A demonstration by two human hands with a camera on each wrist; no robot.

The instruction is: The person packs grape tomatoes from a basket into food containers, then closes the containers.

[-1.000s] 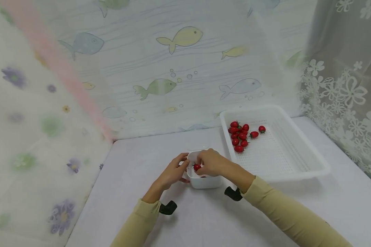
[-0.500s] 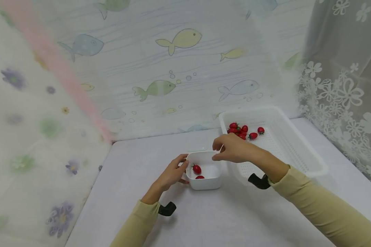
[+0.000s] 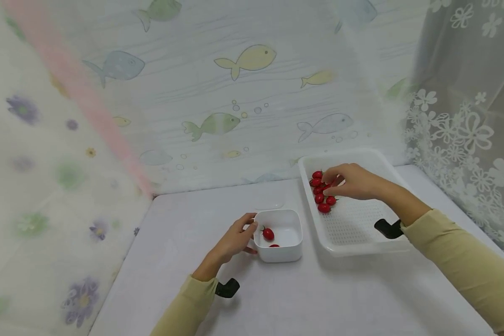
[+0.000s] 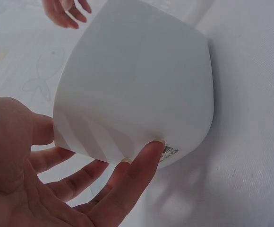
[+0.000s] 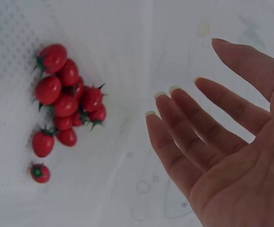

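Observation:
My left hand (image 3: 234, 238) rests against the left side of a small white square box (image 3: 279, 254). In the left wrist view its thumb is at the box's rim and its other fingers touch the outer wall. Inside the box lie a cherry tomato (image 3: 268, 234) and part of another one, mostly hidden by the front wall. My right hand (image 3: 354, 181) is over the white perforated basket (image 3: 350, 251), its fingertips close above a cluster of cherry tomatoes (image 3: 324, 208). The right wrist view shows those fingers spread, holding nothing, beside the tomatoes (image 5: 65, 105).
Behind the box lies a thin, clear-edged piece (image 3: 269, 206). The basket stands right of the box on a white-covered table (image 3: 193, 219). A fish-print curtain (image 3: 218, 88) hangs at the back, and lace netting (image 3: 472, 133) hangs on the right.
My right hand has come up out of the box and travelled right and back to over the basket's tomatoes. The left hand has stayed at the box.

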